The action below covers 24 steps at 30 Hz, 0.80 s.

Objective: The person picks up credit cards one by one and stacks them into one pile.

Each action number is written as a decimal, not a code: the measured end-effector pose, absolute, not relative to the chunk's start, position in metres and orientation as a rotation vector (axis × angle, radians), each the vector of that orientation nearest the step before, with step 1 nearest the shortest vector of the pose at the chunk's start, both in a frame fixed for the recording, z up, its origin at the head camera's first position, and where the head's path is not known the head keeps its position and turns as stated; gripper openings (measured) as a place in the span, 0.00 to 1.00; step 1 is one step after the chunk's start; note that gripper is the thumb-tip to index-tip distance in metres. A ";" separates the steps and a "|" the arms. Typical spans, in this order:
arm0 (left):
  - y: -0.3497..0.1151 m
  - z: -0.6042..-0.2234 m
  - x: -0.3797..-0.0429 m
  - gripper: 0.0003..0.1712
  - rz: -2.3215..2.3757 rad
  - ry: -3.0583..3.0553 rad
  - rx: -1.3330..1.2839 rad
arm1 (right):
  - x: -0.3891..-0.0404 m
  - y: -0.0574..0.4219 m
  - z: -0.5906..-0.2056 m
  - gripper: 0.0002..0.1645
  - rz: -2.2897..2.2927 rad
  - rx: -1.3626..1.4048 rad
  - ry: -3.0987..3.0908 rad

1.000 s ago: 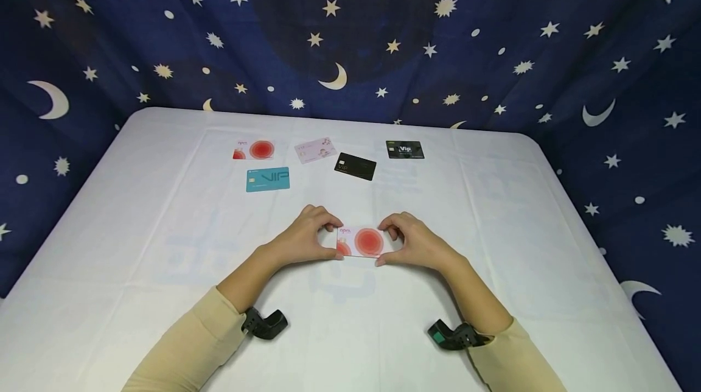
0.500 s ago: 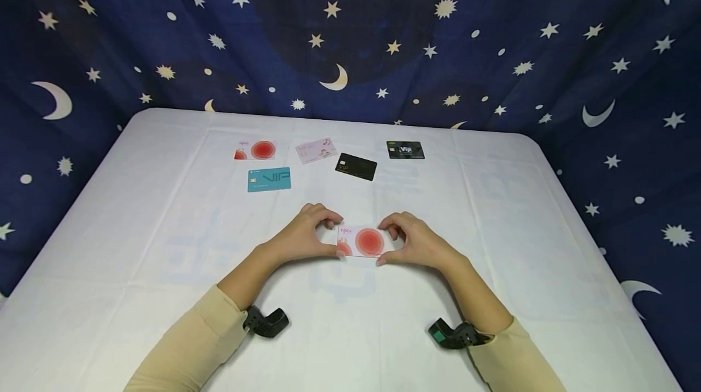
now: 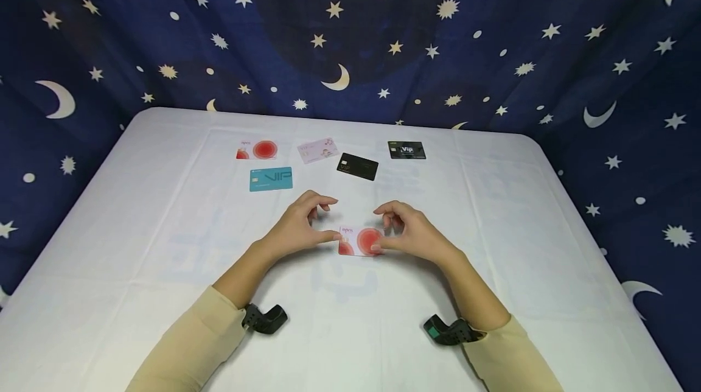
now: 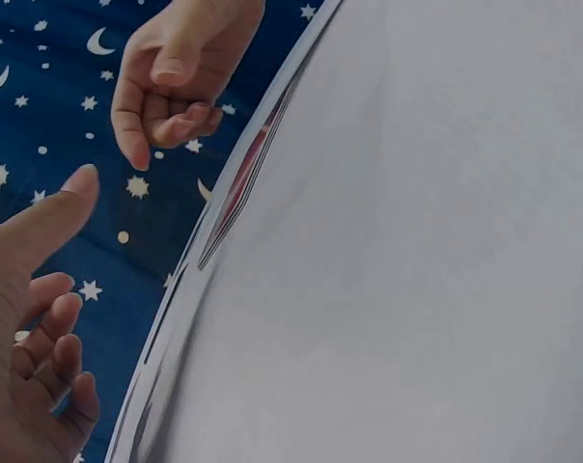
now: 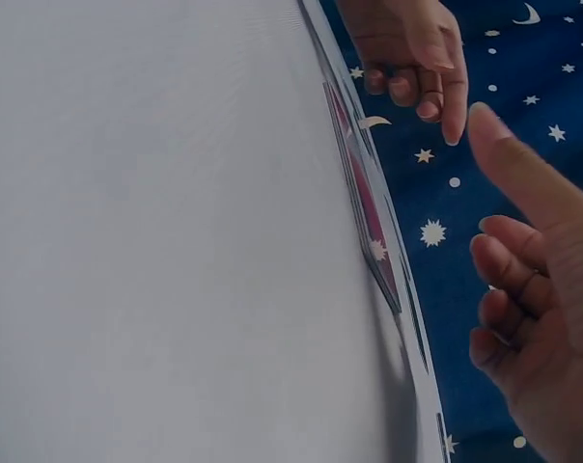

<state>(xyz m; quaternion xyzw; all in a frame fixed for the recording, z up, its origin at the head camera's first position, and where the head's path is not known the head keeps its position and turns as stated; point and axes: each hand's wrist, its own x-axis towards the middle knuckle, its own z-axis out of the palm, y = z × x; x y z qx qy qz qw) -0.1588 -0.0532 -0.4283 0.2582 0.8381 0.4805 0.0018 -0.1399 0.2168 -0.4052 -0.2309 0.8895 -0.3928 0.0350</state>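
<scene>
A white and red card (image 3: pixel 356 246) with a large red circle lies flat near the middle of the table. In the left wrist view it tops a thin stack of cards (image 4: pixel 238 188) with several layered edges. My left hand (image 3: pixel 298 224) hovers by the stack's left end, thumb and fingers spread apart, holding nothing. Over the right end is my right hand (image 3: pixel 413 231), its thumb overlapping the red circle in the head view. Both wrist views show the hands raised off the stack, the right hand (image 5: pixel 542 289) with a gap between thumb and fingers.
Farther back lie a second red-circle card (image 3: pixel 257 150), a teal VIP card (image 3: pixel 271 179), a pink card (image 3: pixel 318 150), a black card (image 3: pixel 358 167) and another black Vip card (image 3: pixel 407 150). A white cloth covers the table (image 3: pixel 164 227); a starry curtain (image 3: pixel 493 75) hangs behind.
Both hands have let go of the card stack's ends and lifted up and away from it. The stack stays in place on the table.
</scene>
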 end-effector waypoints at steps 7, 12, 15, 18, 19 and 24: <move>-0.065 -0.423 -0.160 0.35 1.581 2.675 0.713 | -0.145 0.199 -0.393 0.35 -1.181 -0.827 2.749; -0.075 -0.419 -0.164 0.35 1.636 2.697 0.679 | -0.155 0.188 -0.385 0.34 -1.218 -0.945 2.747; -0.080 -0.416 -0.166 0.35 1.655 2.706 0.629 | -0.161 0.180 -0.380 0.33 -1.265 -0.956 2.740; -0.085 -0.414 -0.168 0.37 1.646 2.724 0.591 | -0.166 0.172 -0.377 0.32 -1.288 -0.942 2.738; -0.086 -0.414 -0.169 0.37 1.643 2.733 0.582 | -0.167 0.169 -0.376 0.32 -1.286 -0.937 2.741; -0.098 -0.410 -0.174 0.38 1.653 2.773 0.535 | -0.177 0.153 -0.368 0.32 -1.263 -0.927 2.761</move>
